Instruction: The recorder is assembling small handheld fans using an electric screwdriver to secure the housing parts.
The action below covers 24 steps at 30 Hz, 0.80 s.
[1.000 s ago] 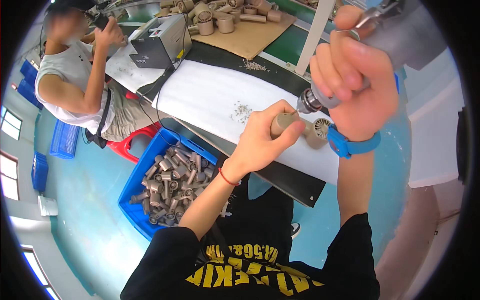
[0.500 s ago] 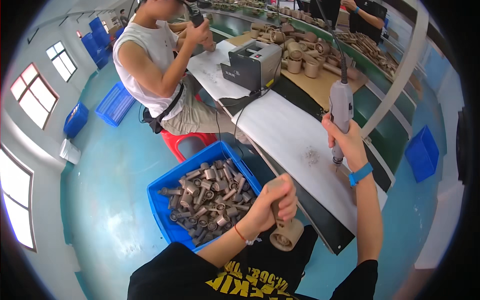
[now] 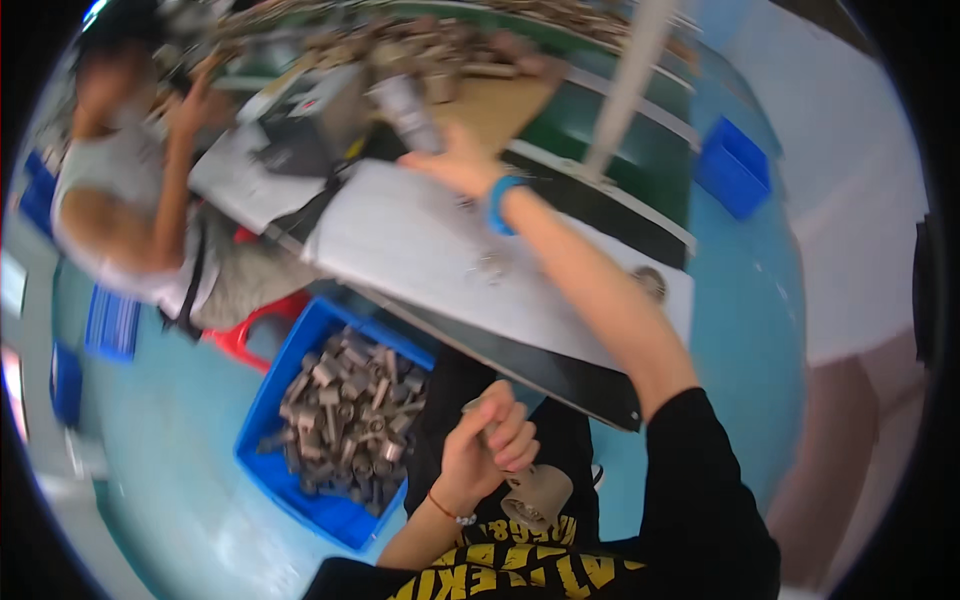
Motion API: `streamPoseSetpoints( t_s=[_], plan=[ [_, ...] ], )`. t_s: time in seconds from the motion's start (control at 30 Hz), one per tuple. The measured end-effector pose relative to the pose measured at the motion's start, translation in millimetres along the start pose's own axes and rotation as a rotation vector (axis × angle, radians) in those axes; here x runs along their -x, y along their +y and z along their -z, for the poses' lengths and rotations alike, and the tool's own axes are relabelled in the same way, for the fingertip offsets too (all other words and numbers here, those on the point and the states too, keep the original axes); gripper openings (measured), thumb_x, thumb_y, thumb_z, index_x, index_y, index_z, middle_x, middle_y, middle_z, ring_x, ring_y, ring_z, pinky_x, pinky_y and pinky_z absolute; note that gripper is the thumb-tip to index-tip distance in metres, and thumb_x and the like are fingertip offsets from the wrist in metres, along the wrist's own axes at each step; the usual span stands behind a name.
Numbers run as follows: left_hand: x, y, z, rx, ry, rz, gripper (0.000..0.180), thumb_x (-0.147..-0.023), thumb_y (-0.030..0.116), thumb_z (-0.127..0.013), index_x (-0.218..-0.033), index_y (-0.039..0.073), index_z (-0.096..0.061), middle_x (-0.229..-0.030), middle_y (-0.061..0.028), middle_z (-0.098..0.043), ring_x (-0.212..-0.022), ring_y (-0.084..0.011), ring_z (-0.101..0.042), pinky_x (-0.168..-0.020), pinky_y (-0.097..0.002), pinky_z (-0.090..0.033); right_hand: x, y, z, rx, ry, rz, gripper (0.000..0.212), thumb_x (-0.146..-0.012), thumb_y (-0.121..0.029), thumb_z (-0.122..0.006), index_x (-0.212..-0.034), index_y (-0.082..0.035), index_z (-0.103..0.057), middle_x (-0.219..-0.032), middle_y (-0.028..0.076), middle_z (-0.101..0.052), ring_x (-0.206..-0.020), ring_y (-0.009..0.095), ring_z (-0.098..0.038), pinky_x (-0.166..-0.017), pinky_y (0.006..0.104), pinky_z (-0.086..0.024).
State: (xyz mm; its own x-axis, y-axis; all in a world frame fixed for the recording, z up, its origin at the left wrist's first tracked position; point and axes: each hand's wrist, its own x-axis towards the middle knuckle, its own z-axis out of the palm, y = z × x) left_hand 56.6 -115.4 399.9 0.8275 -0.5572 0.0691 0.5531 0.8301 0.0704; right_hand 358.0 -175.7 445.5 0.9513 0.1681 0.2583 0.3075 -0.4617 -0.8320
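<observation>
My left hand is closed around the handle of a brown housing shaped like a small hair dryer, its round barrel hanging below my fist above my lap. My right arm stretches over the white-covered worktable. Blurred by motion, my right hand grips a grey electric screwdriver, which leans with its tip below the hand. A little heap of tiny metal bits lies under my wrist. By the table's right end sits a small round part, partly behind my forearm.
A blue crate full of similar housings stands on the floor left of my legs. A boxy grey machine is on the table beside a seated co-worker. More housings lie behind; a white post rises at the table's far side.
The view has swung to the right. My right hand has reached farther across the table with the screwdriver, which now tilts. My left hand still holds the housing over my lap.
</observation>
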Motion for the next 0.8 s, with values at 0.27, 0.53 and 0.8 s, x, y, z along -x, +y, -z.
streamPoseSetpoints(
  t_s=[0.27, 0.53, 0.8],
  plan=[
    [-8, -9, 5, 0.105, 0.026, -0.015, 0.026, -0.097, 0.033, -0.042, -0.083, 0.011, -0.039, -0.062, 0.002, -0.038, -0.05, -0.0095, -0.034, -0.048, -0.0248, -0.03, 49, -9, 12, 0.177, -0.151, 0.139, 0.078, -0.064, -0.036, -0.075, -0.127, -0.003, -0.042, -0.111, 0.02, -0.058, -0.109, 0.036, -0.052, -0.09, 0.0421, -0.044],
    [-42, -15, -29, 0.15, 0.002, -0.155, 0.028, -0.097, 0.036, -0.042, -0.096, 0.008, -0.044, -0.071, 0.0004, -0.038, -0.059, -0.0113, -0.033, -0.056, -0.0274, -0.031, 234, -57, 177, -0.15, -0.389, 0.128, 0.061, -0.084, -0.026, -0.064, -0.133, -0.002, -0.038, -0.114, 0.014, -0.056, -0.113, 0.025, -0.051, -0.092, 0.0343, -0.042],
    [-112, -109, -82, -0.747, -0.025, -0.353, 0.03, -0.096, 0.034, -0.048, -0.102, 0.005, -0.042, -0.078, -0.0016, -0.04, -0.071, -0.0132, -0.041, -0.069, -0.0305, -0.038, 337, 18, 225, -0.974, -0.498, -0.25, 0.07, -0.083, -0.023, -0.07, -0.138, -0.005, -0.031, -0.116, 0.012, -0.051, -0.107, 0.016, -0.05, -0.091, 0.0294, -0.043]
  ],
)
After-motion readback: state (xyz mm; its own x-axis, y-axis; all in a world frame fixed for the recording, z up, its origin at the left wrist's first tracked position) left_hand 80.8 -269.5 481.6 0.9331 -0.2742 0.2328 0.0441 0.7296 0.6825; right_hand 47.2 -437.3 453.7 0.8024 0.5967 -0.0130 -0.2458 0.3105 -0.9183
